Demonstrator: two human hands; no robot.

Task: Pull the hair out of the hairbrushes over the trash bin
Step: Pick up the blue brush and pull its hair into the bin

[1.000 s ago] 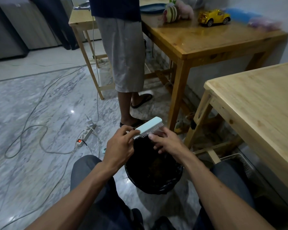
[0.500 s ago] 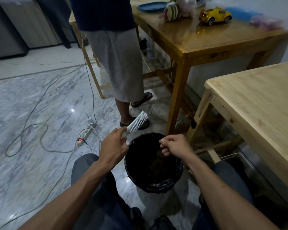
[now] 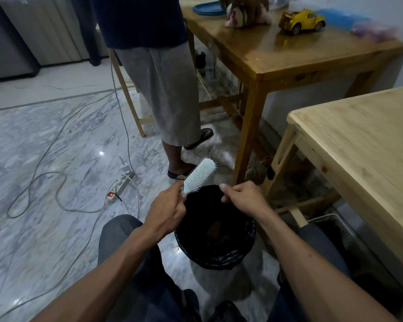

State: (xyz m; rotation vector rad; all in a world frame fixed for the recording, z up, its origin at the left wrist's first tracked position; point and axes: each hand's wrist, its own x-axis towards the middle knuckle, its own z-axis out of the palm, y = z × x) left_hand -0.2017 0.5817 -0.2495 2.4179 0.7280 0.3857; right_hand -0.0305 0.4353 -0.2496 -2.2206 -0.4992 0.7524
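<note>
Left hand [image 3: 166,211]: grips hairbrush [image 3: 200,175] by its handle, bristles up, over the trash bin [image 3: 215,259]
Right hand [image 3: 243,196]: fingers curled above bin; contents unclear

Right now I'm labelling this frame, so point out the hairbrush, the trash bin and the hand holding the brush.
hairbrush [image 3: 200,175], head view, on the bristled face of its head.
trash bin [image 3: 228,259], head view, on the black liner at its near rim.
left hand [image 3: 166,211], head view, on the back of the hand.
</note>
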